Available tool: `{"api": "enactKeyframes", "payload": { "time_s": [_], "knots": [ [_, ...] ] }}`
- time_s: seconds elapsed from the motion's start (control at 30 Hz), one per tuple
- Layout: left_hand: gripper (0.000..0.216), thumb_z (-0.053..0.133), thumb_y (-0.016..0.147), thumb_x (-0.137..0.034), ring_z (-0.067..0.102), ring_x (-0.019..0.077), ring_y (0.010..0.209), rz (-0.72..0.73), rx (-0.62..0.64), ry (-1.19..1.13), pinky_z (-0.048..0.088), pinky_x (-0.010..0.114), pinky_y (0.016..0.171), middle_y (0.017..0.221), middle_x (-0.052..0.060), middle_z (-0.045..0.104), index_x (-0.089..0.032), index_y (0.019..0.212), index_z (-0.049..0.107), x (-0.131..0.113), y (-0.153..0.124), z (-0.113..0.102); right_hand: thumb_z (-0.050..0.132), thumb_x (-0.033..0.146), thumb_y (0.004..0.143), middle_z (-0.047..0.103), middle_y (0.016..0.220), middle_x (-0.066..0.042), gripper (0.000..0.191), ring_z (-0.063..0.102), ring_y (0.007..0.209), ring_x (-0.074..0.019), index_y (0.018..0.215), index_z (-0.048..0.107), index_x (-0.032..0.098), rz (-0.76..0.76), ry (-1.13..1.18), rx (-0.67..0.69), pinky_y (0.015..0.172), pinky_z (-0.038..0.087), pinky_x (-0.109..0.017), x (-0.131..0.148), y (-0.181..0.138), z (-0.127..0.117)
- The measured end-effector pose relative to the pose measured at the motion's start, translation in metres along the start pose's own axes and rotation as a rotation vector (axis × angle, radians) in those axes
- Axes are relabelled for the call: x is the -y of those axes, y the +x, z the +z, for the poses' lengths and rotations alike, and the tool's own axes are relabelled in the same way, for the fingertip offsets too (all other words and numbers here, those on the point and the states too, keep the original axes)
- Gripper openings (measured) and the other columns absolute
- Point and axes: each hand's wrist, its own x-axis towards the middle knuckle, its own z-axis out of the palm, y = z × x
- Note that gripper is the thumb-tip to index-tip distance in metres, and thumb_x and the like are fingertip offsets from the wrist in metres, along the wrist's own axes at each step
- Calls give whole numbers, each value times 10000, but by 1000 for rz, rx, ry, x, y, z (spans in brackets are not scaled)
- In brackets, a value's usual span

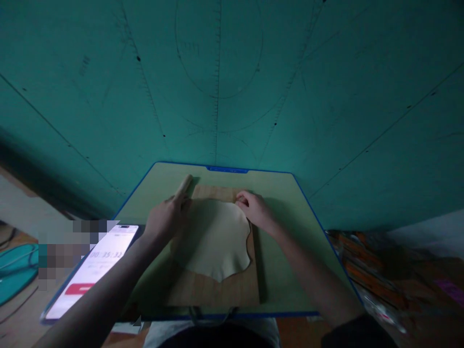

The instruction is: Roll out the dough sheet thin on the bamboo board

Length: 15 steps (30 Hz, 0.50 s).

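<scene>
Green mat (286,232) on teal floor (326,96) — wooden board (217,290), dough (217,241).

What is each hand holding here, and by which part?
The left hand grips a wooden rolling pin near its left end. The right hand rests at the far edge of the dough sheet; its hold cannot be told.

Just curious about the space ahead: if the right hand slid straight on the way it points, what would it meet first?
Probably the rolling pin beyond the dough's far edge; the right hand points up-left, though depth is unclear.

Bare forearms, dark short sleeve (348,333)
</scene>
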Motion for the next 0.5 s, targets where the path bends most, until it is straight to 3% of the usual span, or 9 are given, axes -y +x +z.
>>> {"api": "enactKeyframes", "payload": {
  "time_s": [0.13, 0.3, 0.4, 0.5],
  "knots": [
    [471, 335, 1007, -464, 693, 298, 998, 12, -102, 102, 503, 336, 737, 1166, 142, 710, -195, 1248, 638, 12, -13, -14, 575, 239, 970, 702, 1166, -110, 239, 670, 1077, -242, 1181, 683, 208, -152, -179, -71, 921, 536, -392, 13, -27, -11],
    [538, 234, 1021, -432, 712, 350, 916, -50, 162, 246, 517, 397, 666, 1114, 195, 691, -153, 1278, 616, 33, -18, -12, 508, 426, 1017, 529, 1515, -156, 515, 486, 1404, -276, 1451, 540, 152, -399, -204, 194, 1121, 466, -438, 36, -107, -6],
    [540, 194, 1035, -424, 721, 358, 897, -56, 243, 249, 514, 403, 650, 1092, 194, 692, -156, 1207, 630, 35, -13, -3, 523, 478, 1009, 418, 1607, -126, 589, 353, 1502, -283, 1515, 476, 181, -382, -269, 288, 1209, 373, -464, 30, -133, 3],
    [503, 223, 1038, -396, 722, 353, 923, -39, 229, 238, 516, 395, 660, 1075, 191, 704, -135, 1128, 643, 35, -6, -1, 510, 478, 1013, 392, 1615, -142, 590, 346, 1503, -322, 1532, 459, 201, -258, -356, 253, 1212, 346, -545, 12, -133, -3]
  ]
}}
